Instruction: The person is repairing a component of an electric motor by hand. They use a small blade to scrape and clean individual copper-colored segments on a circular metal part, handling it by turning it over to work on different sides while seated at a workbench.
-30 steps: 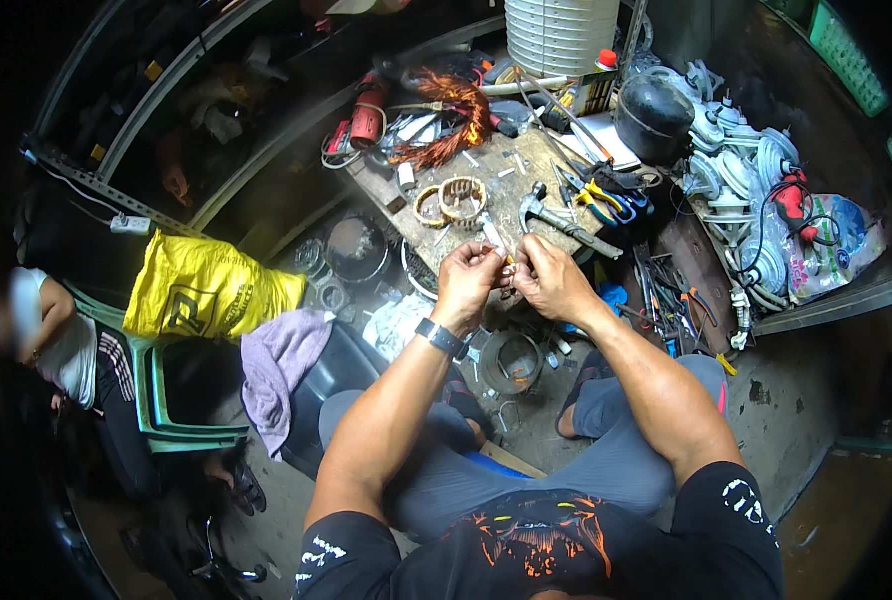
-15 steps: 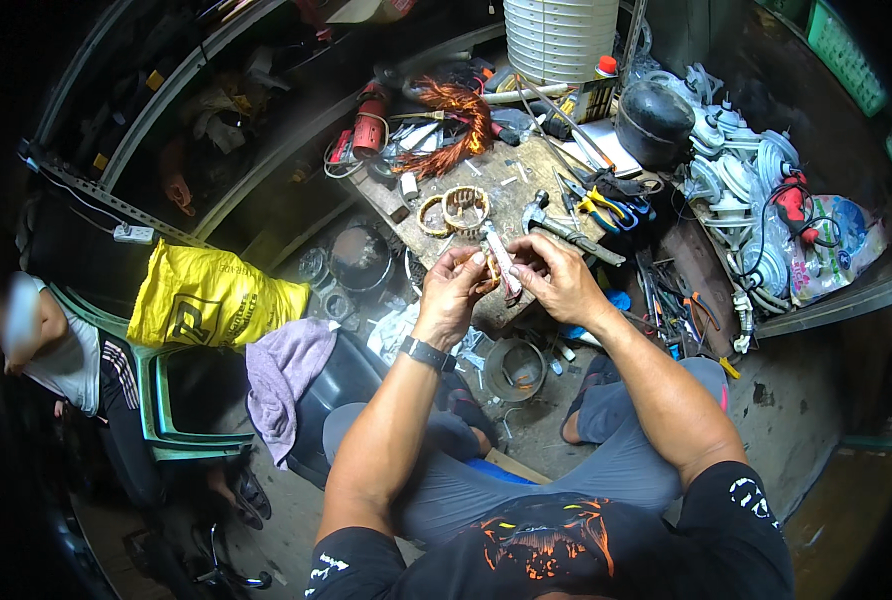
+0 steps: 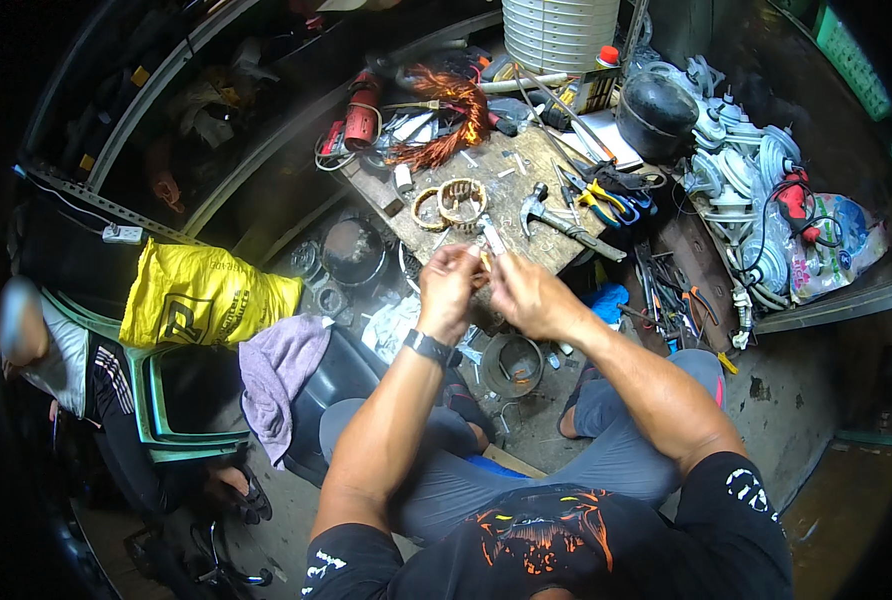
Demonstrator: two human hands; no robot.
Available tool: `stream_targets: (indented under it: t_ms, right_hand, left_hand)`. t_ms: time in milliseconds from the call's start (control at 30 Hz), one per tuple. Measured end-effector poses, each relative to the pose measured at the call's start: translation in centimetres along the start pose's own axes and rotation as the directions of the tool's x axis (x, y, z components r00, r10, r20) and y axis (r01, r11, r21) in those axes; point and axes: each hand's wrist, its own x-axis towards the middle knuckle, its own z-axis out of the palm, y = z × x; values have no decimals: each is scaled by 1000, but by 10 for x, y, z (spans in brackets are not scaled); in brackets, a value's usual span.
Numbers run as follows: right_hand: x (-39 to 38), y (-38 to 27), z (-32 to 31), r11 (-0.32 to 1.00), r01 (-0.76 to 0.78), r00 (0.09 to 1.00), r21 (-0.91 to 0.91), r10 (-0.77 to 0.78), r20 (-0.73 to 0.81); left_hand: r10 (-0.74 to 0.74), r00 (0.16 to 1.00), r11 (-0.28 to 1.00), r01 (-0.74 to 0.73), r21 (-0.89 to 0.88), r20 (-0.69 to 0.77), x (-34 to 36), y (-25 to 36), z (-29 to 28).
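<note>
Both hands meet just above the near edge of the wooden worktable (image 3: 511, 210). My left hand (image 3: 448, 290) is closed, its fingertips pinching something small that I cannot make out. Closed around a slim whitish strip-like piece (image 3: 493, 238) is my right hand (image 3: 534, 298); the strip's far end sticks out past the fingers, and its kind is unclear. Just beyond the fingers, two pale tan slotted rings (image 3: 463, 203) lie side by side on the wood. A hammer (image 3: 536, 212) rests to their right. Below my hands stands a round metal can (image 3: 513, 366).
Copper wire (image 3: 453, 118) lies in a bundle at the back of the table. Blue-and-yellow pliers (image 3: 606, 200) and a black dome (image 3: 656, 108) are on the right. White fan-like parts (image 3: 761, 170) pile up beyond. At left, another person (image 3: 66, 350) sits near a yellow sack (image 3: 206, 295).
My right hand has turned and moved left, closer to my left hand, now covering much of the whitish strip. The left hand has shifted slightly left.
</note>
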Motion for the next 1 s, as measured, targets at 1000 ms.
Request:
stream_targets:
  t_ms: [1000]
  right_hand:
    - [-12,28,-60,978,-135,989,-161,124,-78]
  left_hand:
    - [-553,653,132,-545,828,518,-47,-37,-33]
